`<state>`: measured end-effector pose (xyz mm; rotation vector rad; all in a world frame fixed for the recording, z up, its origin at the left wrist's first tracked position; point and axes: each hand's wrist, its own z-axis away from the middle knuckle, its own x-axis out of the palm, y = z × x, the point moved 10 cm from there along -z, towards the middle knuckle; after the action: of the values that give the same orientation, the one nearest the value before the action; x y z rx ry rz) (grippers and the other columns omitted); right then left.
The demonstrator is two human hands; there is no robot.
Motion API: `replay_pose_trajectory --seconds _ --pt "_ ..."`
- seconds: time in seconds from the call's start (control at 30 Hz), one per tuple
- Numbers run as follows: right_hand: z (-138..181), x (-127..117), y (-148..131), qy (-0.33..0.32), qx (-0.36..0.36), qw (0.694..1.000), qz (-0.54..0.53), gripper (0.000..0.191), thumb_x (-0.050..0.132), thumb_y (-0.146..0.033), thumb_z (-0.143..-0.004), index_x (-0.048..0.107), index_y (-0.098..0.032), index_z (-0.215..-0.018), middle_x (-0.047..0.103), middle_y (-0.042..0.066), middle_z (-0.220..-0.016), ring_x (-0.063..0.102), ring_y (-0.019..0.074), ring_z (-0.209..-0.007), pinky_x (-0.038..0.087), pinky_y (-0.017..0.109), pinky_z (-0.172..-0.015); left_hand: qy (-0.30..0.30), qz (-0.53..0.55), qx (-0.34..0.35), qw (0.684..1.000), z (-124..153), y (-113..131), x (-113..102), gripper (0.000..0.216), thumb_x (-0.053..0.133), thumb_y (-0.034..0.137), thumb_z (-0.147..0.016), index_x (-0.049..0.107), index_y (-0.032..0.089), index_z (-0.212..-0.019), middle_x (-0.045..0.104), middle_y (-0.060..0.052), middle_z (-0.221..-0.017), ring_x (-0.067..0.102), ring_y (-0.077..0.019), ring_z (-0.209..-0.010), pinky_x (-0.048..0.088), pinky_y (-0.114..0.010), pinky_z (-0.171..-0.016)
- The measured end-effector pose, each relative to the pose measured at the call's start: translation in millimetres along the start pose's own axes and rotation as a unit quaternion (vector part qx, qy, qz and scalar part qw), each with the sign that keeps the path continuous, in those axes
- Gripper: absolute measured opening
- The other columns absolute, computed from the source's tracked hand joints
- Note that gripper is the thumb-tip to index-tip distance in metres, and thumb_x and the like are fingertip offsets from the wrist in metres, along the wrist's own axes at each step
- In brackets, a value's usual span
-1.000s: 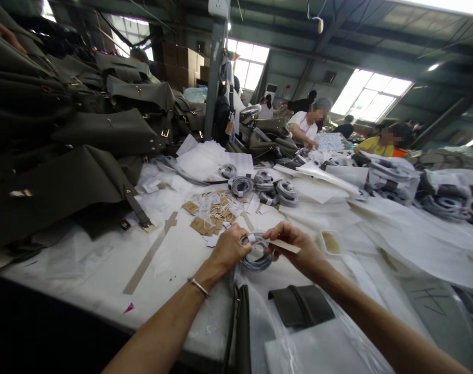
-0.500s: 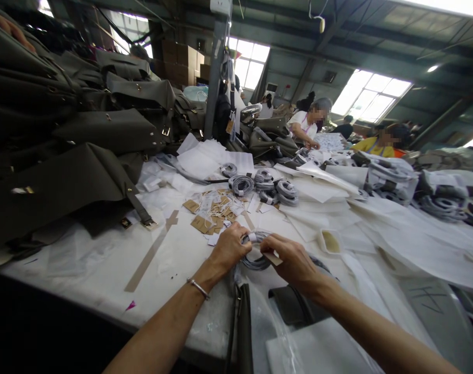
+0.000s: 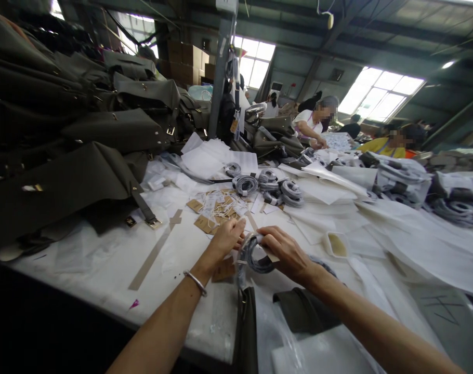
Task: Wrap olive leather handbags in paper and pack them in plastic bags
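Note:
My right hand [image 3: 286, 252] grips the right side of a coiled grey strap [image 3: 255, 259] that looks wrapped in clear plastic. A small tan card piece [image 3: 271, 254] shows under its fingers. My left hand [image 3: 225, 243], a bracelet on its wrist, is just left of the coil with fingers bent together; what they pinch is hidden. Below it is a brown hang tag [image 3: 223, 269]. Beyond the hands lies a pile of brown hang tags [image 3: 205, 224] with white strings. Several more coiled straps [image 3: 245, 184] lie behind that pile.
Dark olive bags [image 3: 84, 182] are heaped at the left. White sheets [image 3: 408, 234] cover the right side, near a small white dish [image 3: 337, 244]. A dark bag part [image 3: 302, 310] in plastic lies near my right forearm. A post [image 3: 221, 72] stands behind; co-workers [image 3: 310, 122] are farther back.
My left hand has come off the coil and moved slightly left. A brown hang tag now shows beneath it. The coil has tilted in my right hand.

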<state>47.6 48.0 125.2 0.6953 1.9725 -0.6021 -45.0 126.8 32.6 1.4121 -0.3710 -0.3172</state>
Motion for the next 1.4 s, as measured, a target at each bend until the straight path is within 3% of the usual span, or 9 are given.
replay_pose_trajectory --seconds 0.23,0.53,0.67,0.77,0.83,1.0,1.07,1.2,1.4 --pt "1 -5 -14 0.013 -0.036 0.999 0.028 0.038 0.046 -0.013 -0.095 0.049 -0.016 -0.133 0.067 0.014 -0.114 0.061 0.0237 -0.108 0.053 0.041 -0.093 -0.089 0.082 -0.042 0.992 -7 -24 32 0.051 0.055 0.063 -0.084 0.063 0.014 -0.076 0.063 -0.003 -0.066 0.058 -0.0143 -0.06 0.051 -0.029 -0.059" --pt "4 3 -8 0.011 -0.013 0.999 -0.037 0.034 0.044 -0.012 -0.096 0.06 -0.02 -0.125 0.068 0.012 -0.119 0.063 0.0201 -0.11 0.052 0.037 -0.096 -0.057 0.093 -0.039 0.993 -15 -25 32 0.042 0.068 0.055 -0.071 0.056 0.015 -0.066 0.058 -0.001 -0.059 0.054 -0.0124 -0.053 0.046 -0.026 -0.054" --pt "-5 -5 11 0.017 0.095 0.985 -0.146 0.021 0.053 -0.017 -0.094 0.071 -0.02 -0.103 0.072 0.007 -0.099 0.066 0.0172 -0.092 0.052 0.03 -0.084 -0.014 0.033 -0.015 0.999 -9 -17 20 0.035 0.064 0.049 -0.075 0.054 0.017 -0.065 0.051 0.004 -0.055 0.047 -0.0106 -0.051 0.035 -0.023 -0.048" --pt "-7 -1 36 -0.007 0.209 0.956 -0.204 0.013 0.063 -0.025 -0.088 0.073 -0.02 -0.081 0.068 0.003 -0.08 0.062 0.0155 -0.076 0.049 0.027 -0.073 0.003 -0.01 0.014 1.0 -4 -5 16 0.034 0.063 0.044 -0.075 0.049 0.018 -0.06 0.043 0.006 -0.055 0.038 -0.0085 -0.052 0.028 -0.022 -0.049" --pt "-3 11 52 -0.043 0.284 0.92 -0.266 0.015 0.07 -0.031 -0.081 0.07 -0.018 -0.073 0.064 0.001 -0.072 0.058 0.0147 -0.069 0.045 0.027 -0.066 0.002 -0.026 0.028 0.999 -2 1 17 0.034 0.061 0.044 -0.076 0.046 0.018 -0.059 0.041 0.006 -0.056 0.036 -0.0084 -0.054 0.026 -0.022 -0.049" --pt "17 48 72 -0.074 0.443 0.751 -0.485 0.043 0.089 -0.037 -0.055 0.061 -0.017 -0.079 0.061 -0.004 -0.066 0.053 0.0113 -0.059 0.038 0.024 -0.057 -0.014 -0.024 0.051 0.998 0 7 22 0.036 0.061 0.046 -0.076 0.043 0.019 -0.061 0.037 0.007 -0.057 0.032 -0.0081 -0.054 0.026 -0.022 -0.051" --pt "18 53 71 -0.077 0.456 0.711 -0.529 0.051 0.093 -0.033 -0.048 0.061 -0.017 -0.085 0.061 -0.005 -0.069 0.054 0.0108 -0.062 0.039 0.024 -0.06 -0.016 -0.017 0.056 0.998 0 9 22 0.035 0.063 0.047 -0.074 0.044 0.019 -0.065 0.039 0.007 -0.058 0.033 -0.0081 -0.054 0.027 -0.022 -0.051" --pt "19 57 66 -0.125 0.455 0.696 -0.541 0.045 0.093 -0.036 -0.048 0.064 -0.014 -0.075 0.06 -0.004 -0.065 0.051 0.0094 -0.06 0.036 0.024 -0.06 -0.043 -0.03 0.065 0.996 2 13 23 0.037 0.061 0.053 -0.079 0.05 0.018 -0.074 0.043 0.006 -0.062 0.037 -0.0086 -0.055 0.03 -0.022 -0.052" --pt "21 57 65 -0.118 0.467 0.702 -0.524 0.04 0.089 -0.039 -0.051 0.058 -0.016 -0.061 0.051 -0.006 -0.054 0.039 0.007 -0.052 0.025 0.024 -0.053 -0.106 -0.031 0.054 0.992 7 8 32 0.041 0.074 0.05 -0.073 0.05 0.018 -0.084 0.05 0.005 -0.072 0.043 -0.0083 -0.061 0.032 -0.021 -0.053"
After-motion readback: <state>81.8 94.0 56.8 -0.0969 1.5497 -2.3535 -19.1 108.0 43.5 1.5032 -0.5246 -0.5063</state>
